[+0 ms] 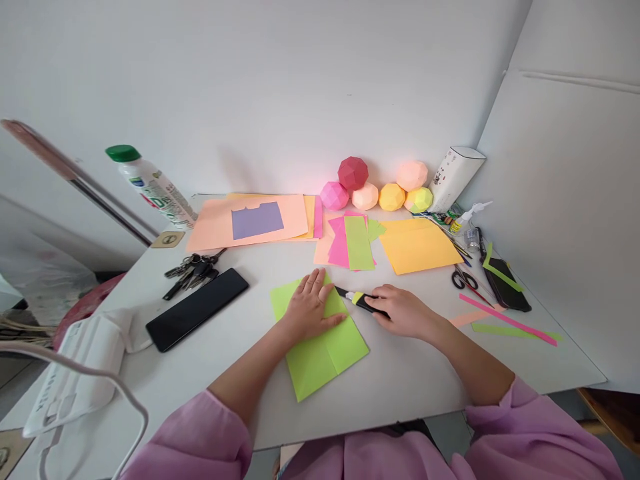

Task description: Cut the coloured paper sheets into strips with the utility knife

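A creased sheet of lime green paper [320, 363] lies on the white table in front of me. My left hand [311, 307] presses flat on its upper part, fingers stretched out. In my right hand [397, 310] is a black and yellow utility knife [364, 301], fingers wrapped round the handle. Its dark blade points left and reaches the sheet's upper right edge, close to my left fingertips. Whether the blade touches the paper, I cannot tell.
Behind the sheet lie coloured paper pieces [360, 243], orange paper [420, 245] and several faceted paper balls [353, 173]. Scissors [465, 279], paper strips [507, 320] and a dark phone [505, 287] are on the right. Keys [197, 272], a black phone [197, 309] and a bottle [153, 183] stand left.
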A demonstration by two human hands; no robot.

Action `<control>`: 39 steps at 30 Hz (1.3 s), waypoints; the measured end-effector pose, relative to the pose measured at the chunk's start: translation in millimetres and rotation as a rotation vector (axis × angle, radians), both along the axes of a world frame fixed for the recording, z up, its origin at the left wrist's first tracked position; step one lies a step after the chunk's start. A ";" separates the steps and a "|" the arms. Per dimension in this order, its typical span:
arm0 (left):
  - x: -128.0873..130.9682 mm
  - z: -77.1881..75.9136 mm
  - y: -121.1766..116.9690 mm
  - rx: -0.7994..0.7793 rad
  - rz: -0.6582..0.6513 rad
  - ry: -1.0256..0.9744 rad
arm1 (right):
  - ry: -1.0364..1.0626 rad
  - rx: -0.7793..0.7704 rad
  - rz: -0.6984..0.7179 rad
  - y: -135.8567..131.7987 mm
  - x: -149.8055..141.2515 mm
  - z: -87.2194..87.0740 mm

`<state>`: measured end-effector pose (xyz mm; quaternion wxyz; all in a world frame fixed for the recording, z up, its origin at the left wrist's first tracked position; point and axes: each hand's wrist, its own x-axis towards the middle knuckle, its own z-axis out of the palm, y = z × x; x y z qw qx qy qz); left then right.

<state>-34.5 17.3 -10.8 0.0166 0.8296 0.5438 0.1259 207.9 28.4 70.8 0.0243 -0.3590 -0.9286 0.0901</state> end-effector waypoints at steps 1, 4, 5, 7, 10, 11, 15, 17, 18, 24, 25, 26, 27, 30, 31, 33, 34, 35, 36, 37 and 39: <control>-0.5 -1.0 0.2 0.003 -0.004 -0.013 | -0.006 0.002 0.001 2.1 -4.0 -1.2; -1.2 -2.9 0.5 0.011 -0.014 -0.050 | -0.019 0.002 -0.004 8.4 -12.7 -3.8; -1.2 -3.3 0.6 0.010 -0.015 -0.058 | -0.021 0.003 -0.008 9.7 -13.3 -4.3; -1.2 -3.8 0.7 0.002 -0.012 -0.071 | -0.022 0.008 -0.018 10.8 -11.4 -4.7; -1.5 -4.6 0.9 -0.005 -0.005 -0.089 | -0.024 0.016 -0.031 10.1 -7.2 -4.8; -1.7 -5.0 1.0 -0.006 -0.006 -0.096 | -0.028 0.016 -0.034 9.9 -7.4 -4.9; -2.7 -6.4 1.5 -0.013 -0.022 -0.107 | -0.048 0.019 -0.041 11.2 -15.5 -5.5; -3.0 -6.8 1.7 -0.016 -0.022 -0.105 | -0.047 0.014 -0.039 12.6 -18.6 -6.0; -3.1 -6.8 1.7 -0.015 -0.022 -0.104 | -0.043 0.011 -0.041 13.1 -19.0 -6.4; -2.6 -6.6 1.8 -0.014 -0.031 -0.093 | -0.041 0.030 -0.075 14.0 -19.3 -10.2; -2.6 -6.6 1.8 -0.012 -0.028 -0.090 | -0.045 0.037 -0.074 14.0 -20.3 -11.0; -2.6 -6.8 1.7 -0.010 -0.023 -0.088 | -0.047 0.043 -0.072 14.0 -21.2 -11.8; -2.7 -7.0 1.7 -0.007 -0.018 -0.087 | -0.046 0.049 -0.070 13.9 -21.8 -12.5; -2.9 -7.8 1.7 0.004 -0.017 -0.087 | -0.040 0.054 -0.078 12.9 -21.9 -13.8; -3.0 -8.0 1.8 0.007 -0.022 -0.088 | -0.044 0.055 -0.085 12.6 -21.9 -14.0; -2.9 -8.2 2.1 0.008 -0.030 -0.088 | -0.057 0.063 -0.096 12.5 -22.9 -14.1; -2.9 -8.1 2.2 0.009 -0.030 -0.086 | -0.062 0.068 -0.097 12.8 -23.7 -14.1; -2.8 -7.9 2.2 0.009 -0.027 -0.085 | -0.063 0.072 -0.092 13.1 -24.3 -14.2; -2.7 -7.7 2.2 0.011 -0.024 -0.084 | -0.060 0.072 -0.083 13.5 -24.5 -14.4; -2.6 -7.3 2.0 0.013 -0.021 -0.084 | -0.051 0.070 -0.074 13.8 -23.9 -14.7; -2.4 -6.6 1.4 0.019 -0.016 -0.091 | -0.018 0.063 -0.061 13.8 -19.8 -15.5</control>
